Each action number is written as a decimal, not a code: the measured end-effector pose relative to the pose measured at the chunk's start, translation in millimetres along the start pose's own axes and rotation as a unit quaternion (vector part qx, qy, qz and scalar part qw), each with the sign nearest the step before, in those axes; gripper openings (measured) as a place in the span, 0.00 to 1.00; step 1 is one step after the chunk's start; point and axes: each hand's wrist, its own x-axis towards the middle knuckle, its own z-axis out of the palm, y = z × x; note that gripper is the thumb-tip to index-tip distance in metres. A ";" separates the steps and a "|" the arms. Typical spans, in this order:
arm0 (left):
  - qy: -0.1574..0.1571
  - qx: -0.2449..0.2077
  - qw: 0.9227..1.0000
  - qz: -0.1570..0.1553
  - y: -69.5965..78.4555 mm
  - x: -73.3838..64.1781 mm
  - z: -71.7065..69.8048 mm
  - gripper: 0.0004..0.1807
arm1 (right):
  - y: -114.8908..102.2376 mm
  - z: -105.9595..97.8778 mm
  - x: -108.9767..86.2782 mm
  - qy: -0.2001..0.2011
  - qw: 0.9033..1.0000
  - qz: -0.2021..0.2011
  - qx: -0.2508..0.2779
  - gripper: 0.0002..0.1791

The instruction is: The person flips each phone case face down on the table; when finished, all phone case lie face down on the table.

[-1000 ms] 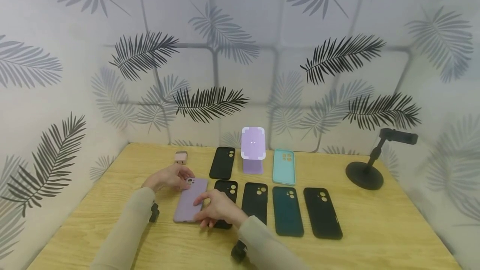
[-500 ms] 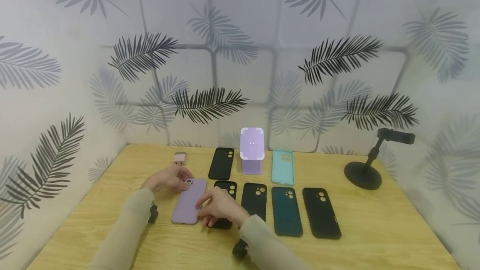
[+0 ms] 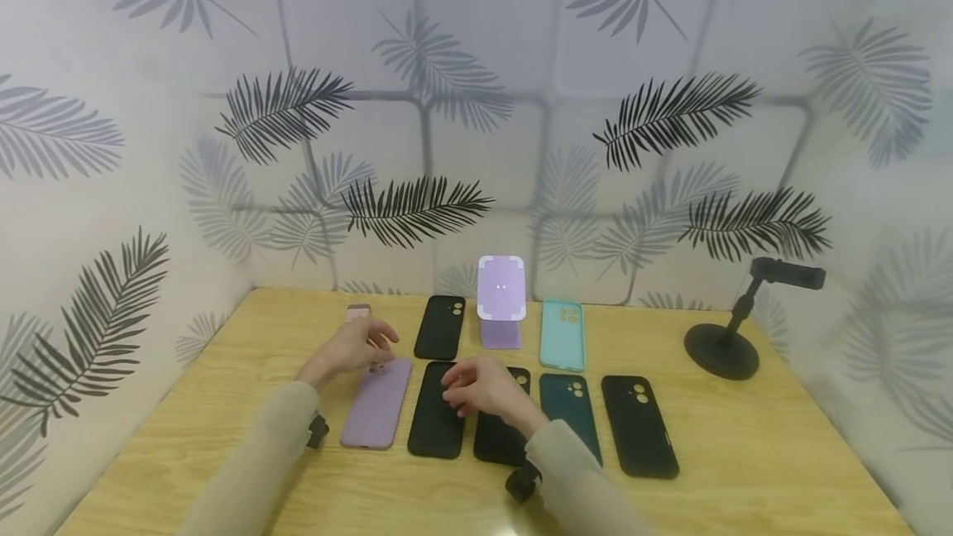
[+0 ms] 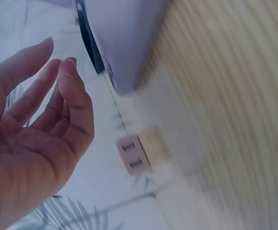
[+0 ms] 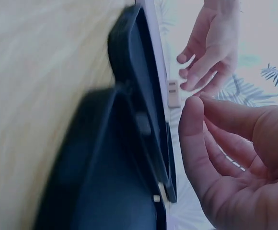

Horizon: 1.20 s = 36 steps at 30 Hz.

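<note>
A light purple phone case (image 3: 375,412) lies flat at the left end of the front row of phone cases. Above its far end hovers my left hand (image 3: 350,350), fingers loosely curled and holding nothing; the left wrist view shows it apart from the case. My right hand (image 3: 491,394) hangs over the right edge of a black phone case (image 3: 434,424) and over a second black case (image 3: 499,441), hiding part of both. In the right wrist view its thumb and forefinger come close together with no object visible between them.
Rightward lie a dark teal case (image 3: 569,416) and another black case (image 3: 640,428). Behind stand a purple phone stand (image 3: 501,288), a black case (image 3: 439,329) and a light blue case (image 3: 562,337). A pink charger (image 4: 134,154) and a black stand (image 3: 722,350) flank them.
Both hands have left the purple case, which lies slightly nearer the front. My left hand rose and shifted right; my right hand moved right and away from me, over the black cases.
</note>
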 end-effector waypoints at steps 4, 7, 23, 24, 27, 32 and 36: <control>-0.018 -0.022 1.000 0.009 12.4 -2.1 9.2 0.15 | 4.3 -9.7 -5.4 0.005 1.000 0.007 -0.008 0.13; -0.047 -0.032 0.998 0.019 18.3 -4.8 16.5 0.15 | 7.5 -13.7 -7.5 0.004 1.000 0.012 -0.007 0.14; -0.071 -0.059 0.995 -0.032 33.7 -8.9 41.5 0.15 | 12.8 -16.9 -6.1 0.008 1.000 0.023 0.007 0.15; -0.070 -0.057 0.995 -0.031 33.6 -8.6 41.7 0.15 | 12.7 -16.7 -5.9 0.007 1.000 0.022 0.005 0.15; -0.073 -0.071 0.994 -0.032 31.8 -8.3 41.9 0.15 | 13.1 -16.4 -5.5 0.005 1.000 0.020 -0.002 0.13; -0.063 -0.125 0.989 -0.056 31.4 -8.7 42.5 0.17 | 11.6 -15.2 -6.0 0.002 1.000 0.018 -0.008 0.12; -0.047 -0.153 0.984 -0.074 33.0 -6.8 42.7 0.19 | 9.9 -14.1 -4.7 0.000 1.000 0.017 -0.009 0.12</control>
